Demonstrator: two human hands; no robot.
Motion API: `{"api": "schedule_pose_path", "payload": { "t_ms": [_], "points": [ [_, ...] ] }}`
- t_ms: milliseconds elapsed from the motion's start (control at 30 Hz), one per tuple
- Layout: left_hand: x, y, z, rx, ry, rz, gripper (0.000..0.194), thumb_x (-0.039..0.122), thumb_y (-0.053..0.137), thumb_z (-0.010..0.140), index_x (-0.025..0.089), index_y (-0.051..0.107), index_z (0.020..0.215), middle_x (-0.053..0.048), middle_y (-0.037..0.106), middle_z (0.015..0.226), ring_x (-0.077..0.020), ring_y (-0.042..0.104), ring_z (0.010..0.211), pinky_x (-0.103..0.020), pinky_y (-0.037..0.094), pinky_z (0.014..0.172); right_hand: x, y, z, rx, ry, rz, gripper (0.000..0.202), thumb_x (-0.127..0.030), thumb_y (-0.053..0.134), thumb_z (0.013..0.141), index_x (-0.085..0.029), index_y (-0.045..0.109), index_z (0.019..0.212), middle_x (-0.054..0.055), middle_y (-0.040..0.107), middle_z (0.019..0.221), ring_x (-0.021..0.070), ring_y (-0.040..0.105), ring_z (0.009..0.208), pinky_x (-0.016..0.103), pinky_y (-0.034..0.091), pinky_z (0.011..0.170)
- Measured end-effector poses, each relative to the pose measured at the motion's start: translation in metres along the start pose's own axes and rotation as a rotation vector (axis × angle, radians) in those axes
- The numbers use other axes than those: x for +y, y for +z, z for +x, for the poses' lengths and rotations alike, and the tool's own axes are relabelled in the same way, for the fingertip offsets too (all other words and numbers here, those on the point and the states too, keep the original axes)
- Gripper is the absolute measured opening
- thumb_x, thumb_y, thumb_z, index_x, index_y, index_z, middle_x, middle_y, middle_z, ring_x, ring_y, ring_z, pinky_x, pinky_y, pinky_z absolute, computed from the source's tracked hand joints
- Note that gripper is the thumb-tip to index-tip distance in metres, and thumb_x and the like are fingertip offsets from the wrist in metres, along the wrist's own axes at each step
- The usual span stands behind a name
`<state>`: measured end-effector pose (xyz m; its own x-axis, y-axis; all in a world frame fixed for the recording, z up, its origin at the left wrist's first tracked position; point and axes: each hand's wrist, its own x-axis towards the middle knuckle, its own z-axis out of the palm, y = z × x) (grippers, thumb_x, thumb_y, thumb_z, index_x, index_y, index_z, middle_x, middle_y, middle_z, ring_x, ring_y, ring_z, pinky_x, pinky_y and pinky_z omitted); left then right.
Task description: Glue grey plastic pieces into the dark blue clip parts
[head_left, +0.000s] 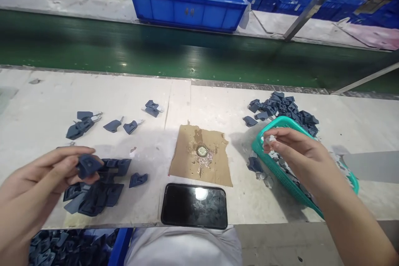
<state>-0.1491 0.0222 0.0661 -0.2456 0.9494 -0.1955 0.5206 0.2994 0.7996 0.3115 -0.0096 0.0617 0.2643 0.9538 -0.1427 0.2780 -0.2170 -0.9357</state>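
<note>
My left hand (50, 181) pinches a dark blue-grey plastic part (88, 166) at the left, above a pile of similar parts (101, 195) on the table. My right hand (299, 153) is over the green basket (282, 178), its thumb and fingertips closed on a small translucent whitish piece (268, 139). Grey and pale small pieces lie in the basket, partly hidden by my right hand and forearm. Between my hands lies a piece of brown cardboard (183, 158) with a small round object (202, 151) on it, amid wet-looking spots.
A black phone (194, 206) lies near the table's front edge. Loose blue-grey parts (81, 126) are scattered at the left; a heap of them (280, 108) sits behind the basket. A blue bin (121, 249) of parts stands below left. Beyond the green belt (149, 54) is a large blue crate (190, 10).
</note>
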Motion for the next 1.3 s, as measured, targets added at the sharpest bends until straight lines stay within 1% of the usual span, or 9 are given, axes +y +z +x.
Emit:
{"api": "schedule_pose_path", "payload": {
  "t_ms": [67, 133, 267, 433, 567, 700, 900, 1067, 1300],
  "points": [
    [0.016, 0.021, -0.017, -0.119, -0.196, -0.301, 0.031, 0.052, 0.078, 0.081, 0.024, 0.075, 0.093, -0.001, 0.077, 0.082, -0.0166, 0.061, 0.062, -0.034, 0.054, 0.062, -0.003, 0.014, -0.003, -0.048, 0.01, 0.146, 0.024, -0.043, 0.082, 0.082, -0.027, 0.08, 0.099, 0.005, 0.071, 0.084, 0.0172, 0.068, 0.073, 0.027, 0.059, 0.067],
    [0.027, 0.039, -0.03, -0.279, -0.262, -0.437, 0.029, 0.048, 0.08, 0.08, 0.023, 0.077, 0.092, -0.004, 0.076, 0.084, -0.0169, 0.061, 0.063, -0.031, 0.053, 0.059, -0.004, 0.029, -0.003, -0.115, 0.044, 0.276, 0.025, -0.043, 0.085, 0.077, -0.025, 0.081, 0.095, 0.004, 0.073, 0.08, 0.0155, 0.069, 0.069, 0.026, 0.06, 0.065],
    [0.033, 0.07, -0.044, -0.531, -0.259, -0.556, 0.032, 0.044, 0.082, 0.079, 0.023, 0.078, 0.102, -0.007, 0.077, 0.091, -0.0207, 0.067, 0.08, -0.029, 0.055, 0.069, 0.001, 0.057, 0.002, -0.272, 0.11, 0.444, 0.019, -0.038, 0.088, 0.076, -0.023, 0.08, 0.084, 0.004, 0.078, 0.078, 0.0134, 0.072, 0.067, 0.022, 0.062, 0.065],
    [0.032, 0.1, -0.051, -0.729, -0.293, -0.692, 0.031, 0.042, 0.083, 0.082, 0.021, 0.075, 0.104, -0.003, 0.074, 0.085, -0.0147, 0.065, 0.074, -0.025, 0.055, 0.07, 0.014, 0.078, 0.006, -0.288, 0.14, 0.421, 0.025, -0.037, 0.086, 0.078, -0.023, 0.079, 0.097, 0.005, 0.08, 0.083, 0.0166, 0.076, 0.077, 0.025, 0.063, 0.07],
    [0.029, 0.113, -0.054, -0.744, -0.322, -0.736, 0.029, 0.04, 0.081, 0.085, 0.021, 0.071, 0.104, -0.002, 0.072, 0.087, -0.0142, 0.066, 0.077, -0.024, 0.054, 0.072, 0.017, 0.088, 0.007, -0.228, 0.013, 0.287, 0.019, -0.037, 0.083, 0.081, -0.021, 0.074, 0.083, 0.002, 0.073, 0.072, 0.0116, 0.068, 0.064, 0.021, 0.057, 0.06],
    [0.021, 0.122, -0.055, -0.735, -0.238, -0.724, 0.024, 0.037, 0.076, 0.089, 0.022, 0.071, 0.106, -0.002, 0.07, 0.09, -0.014, 0.064, 0.081, -0.023, 0.054, 0.073, 0.013, 0.094, 0.007, -0.215, -0.121, 0.029, 0.02, -0.037, 0.075, 0.087, -0.02, 0.067, 0.08, 0.001, 0.069, 0.072, 0.0108, 0.061, 0.062, 0.022, 0.049, 0.057],
    [0.011, 0.138, -0.061, -0.605, -0.134, -0.731, 0.025, 0.034, 0.075, 0.091, 0.024, 0.071, 0.114, -0.004, 0.076, 0.101, -0.0153, 0.067, 0.094, -0.023, 0.052, 0.085, 0.015, 0.103, 0.009, -0.174, -0.33, -0.354, 0.024, -0.039, 0.073, 0.089, -0.019, 0.067, 0.078, 0.0, 0.068, 0.067, 0.012, 0.059, 0.057, 0.024, 0.043, 0.054],
    [0.009, 0.143, -0.064, -0.555, -0.084, -0.69, 0.02, 0.035, 0.074, 0.091, 0.022, 0.074, 0.106, -0.005, 0.077, 0.103, -0.018, 0.069, 0.099, -0.026, 0.053, 0.09, 0.022, 0.111, 0.016, -0.168, -0.508, -0.434, 0.03, -0.037, 0.07, 0.093, -0.019, 0.062, 0.071, -0.003, 0.06, 0.057, 0.0093, 0.05, 0.049, 0.023, 0.038, 0.049],
    [0.02, 0.138, -0.064, -0.569, -0.014, -0.626, 0.012, 0.032, 0.067, 0.095, 0.021, 0.071, 0.101, -0.004, 0.074, 0.102, -0.016, 0.067, 0.097, -0.024, 0.052, 0.088, 0.024, 0.117, 0.023, -0.189, -0.712, -0.554, 0.032, -0.031, 0.064, 0.098, -0.018, 0.06, 0.068, -0.002, 0.058, 0.059, 0.0103, 0.05, 0.053, 0.024, 0.039, 0.054]
  ]
}}
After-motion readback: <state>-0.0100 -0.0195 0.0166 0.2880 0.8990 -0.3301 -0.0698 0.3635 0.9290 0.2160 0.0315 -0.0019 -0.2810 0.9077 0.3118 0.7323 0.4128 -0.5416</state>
